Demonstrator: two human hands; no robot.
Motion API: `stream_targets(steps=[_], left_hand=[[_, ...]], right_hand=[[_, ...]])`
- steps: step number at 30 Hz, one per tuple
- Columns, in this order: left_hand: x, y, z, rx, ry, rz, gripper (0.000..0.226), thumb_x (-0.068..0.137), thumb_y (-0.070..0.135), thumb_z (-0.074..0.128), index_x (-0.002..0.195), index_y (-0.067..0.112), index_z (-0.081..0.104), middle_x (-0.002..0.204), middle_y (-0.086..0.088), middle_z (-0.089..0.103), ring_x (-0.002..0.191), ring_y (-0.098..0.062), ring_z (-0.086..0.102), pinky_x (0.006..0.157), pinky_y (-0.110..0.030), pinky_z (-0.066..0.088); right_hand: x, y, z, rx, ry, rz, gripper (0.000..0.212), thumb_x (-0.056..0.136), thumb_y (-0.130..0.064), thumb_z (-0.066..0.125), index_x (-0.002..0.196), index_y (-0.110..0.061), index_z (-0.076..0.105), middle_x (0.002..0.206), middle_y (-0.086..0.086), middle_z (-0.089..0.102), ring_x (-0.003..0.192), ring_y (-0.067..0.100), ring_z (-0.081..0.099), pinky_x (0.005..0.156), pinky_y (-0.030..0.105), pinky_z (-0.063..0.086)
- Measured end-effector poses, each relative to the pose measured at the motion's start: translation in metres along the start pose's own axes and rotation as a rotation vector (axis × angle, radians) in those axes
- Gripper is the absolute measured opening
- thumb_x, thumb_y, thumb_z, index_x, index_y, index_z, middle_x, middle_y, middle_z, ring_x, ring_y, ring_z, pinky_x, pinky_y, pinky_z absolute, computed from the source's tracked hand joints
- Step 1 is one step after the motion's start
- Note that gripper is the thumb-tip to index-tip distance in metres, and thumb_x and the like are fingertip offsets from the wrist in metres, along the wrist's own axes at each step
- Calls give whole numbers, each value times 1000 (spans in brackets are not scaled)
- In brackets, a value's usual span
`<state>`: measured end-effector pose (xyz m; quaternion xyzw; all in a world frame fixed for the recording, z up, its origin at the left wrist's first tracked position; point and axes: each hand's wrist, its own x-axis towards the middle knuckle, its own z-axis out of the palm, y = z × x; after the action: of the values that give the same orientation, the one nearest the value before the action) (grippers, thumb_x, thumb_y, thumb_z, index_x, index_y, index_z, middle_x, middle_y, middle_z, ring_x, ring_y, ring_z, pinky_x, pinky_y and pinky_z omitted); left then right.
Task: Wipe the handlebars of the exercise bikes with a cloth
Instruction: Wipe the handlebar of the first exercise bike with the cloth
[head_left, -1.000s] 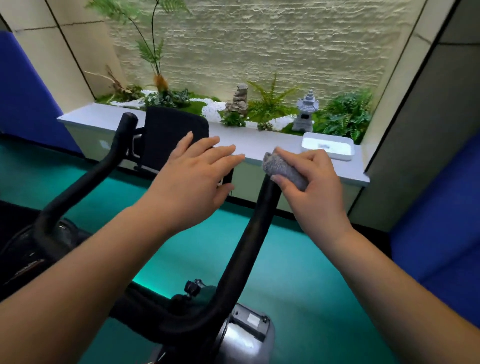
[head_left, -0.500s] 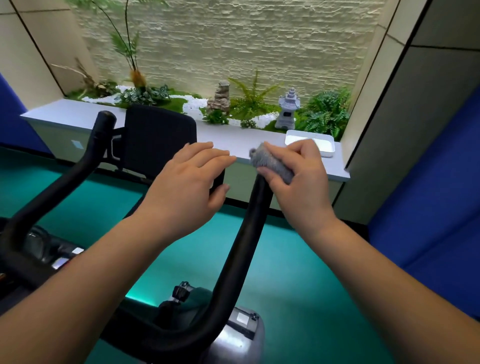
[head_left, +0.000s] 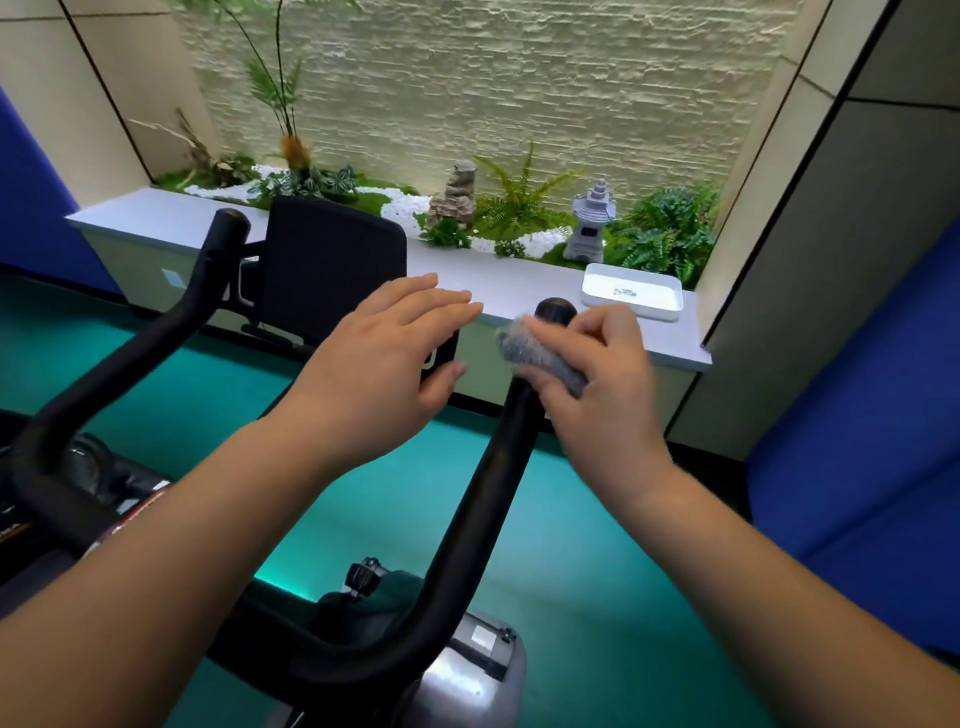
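Note:
The exercise bike's black handlebar has two prongs: the right prong (head_left: 483, 499) rises through the middle of the view and the left prong (head_left: 156, 338) stands at the left. My right hand (head_left: 597, 395) grips a grey cloth (head_left: 540, 356) wrapped around the right prong just below its bare round tip (head_left: 555, 310). Left of that prong, my left hand (head_left: 379, 364) hovers flat with its fingers apart, holding nothing, in front of the black console screen (head_left: 332, 265).
A grey ledge (head_left: 156, 213) runs across behind the bike, with plants, a stone lantern (head_left: 592, 221) and a white tray (head_left: 631, 291). The floor (head_left: 571, 545) is teal. A blue padded surface (head_left: 857, 467) stands at the right. The bike's metal housing (head_left: 467, 670) is below.
My right hand has slid the cloth down the right prong, so the black tip now shows above it. My left hand has stayed hovering beside it.

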<state>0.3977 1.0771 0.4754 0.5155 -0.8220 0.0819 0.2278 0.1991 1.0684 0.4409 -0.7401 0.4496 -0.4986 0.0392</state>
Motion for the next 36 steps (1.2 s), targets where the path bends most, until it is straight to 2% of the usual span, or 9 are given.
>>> stream_targets(steps=[4,9,14,18,26,29,31,33,36], left_hand=[[1,-4,-1,22,-5,27,52,87,32,60,137,21,49,138,6,51,135,-16,35,113,-27,19],[2,-5,-1,17,-3,43,51,87,32,61,135,20,50,135,4,54,132,-20,39,113,-42,29],[0,-5,1,-3,-10,53,51,88,31,58,136,17,49,135,1,54,133,-22,38,112,-44,30],[0,-7,3,-25,-10,55,51,87,30,58,136,17,49,135,1,54,133,-24,37,111,-46,31],[1,-5,4,-42,3,56,49,87,27,61,134,16,52,132,1,56,131,-25,39,111,-45,31],[1,-6,6,-36,11,56,50,86,26,62,134,16,51,132,2,56,131,-24,38,112,-42,29],[1,-5,6,-33,17,57,49,86,25,63,133,15,53,131,1,56,130,-24,39,111,-39,28],[1,-4,6,-34,23,55,49,85,24,64,132,14,54,130,1,57,129,-24,39,110,-37,27],[2,-3,6,-39,20,50,48,85,23,63,131,14,54,130,1,57,129,-24,39,110,-39,28]], right_hand=[[-33,-5,7,15,-30,-9,43,78,-9,76,120,-14,66,95,3,43,88,16,44,79,28,44],[8,-3,11,134,185,234,44,80,-11,74,123,-16,63,96,0,36,88,1,40,90,8,35],[-25,-19,23,168,181,248,49,80,-9,73,125,-22,58,96,3,39,90,10,42,89,10,36],[-49,-21,27,129,148,208,46,79,-8,73,124,-15,62,95,5,40,89,12,43,87,11,37],[0,-15,23,304,319,554,43,90,-17,64,132,-21,57,101,2,45,86,-5,50,79,-2,32],[-37,-25,34,357,321,624,37,92,-17,61,129,-21,60,96,1,50,79,-10,52,70,-2,35],[-45,-25,37,419,325,686,26,93,-20,60,114,-34,65,100,2,56,79,-10,55,69,1,39],[-30,-17,33,517,311,761,18,95,-24,57,96,-40,65,106,7,62,85,-1,61,78,14,48],[1,-8,23,619,292,794,17,98,-25,51,90,-27,67,95,2,70,85,12,65,80,33,52]])
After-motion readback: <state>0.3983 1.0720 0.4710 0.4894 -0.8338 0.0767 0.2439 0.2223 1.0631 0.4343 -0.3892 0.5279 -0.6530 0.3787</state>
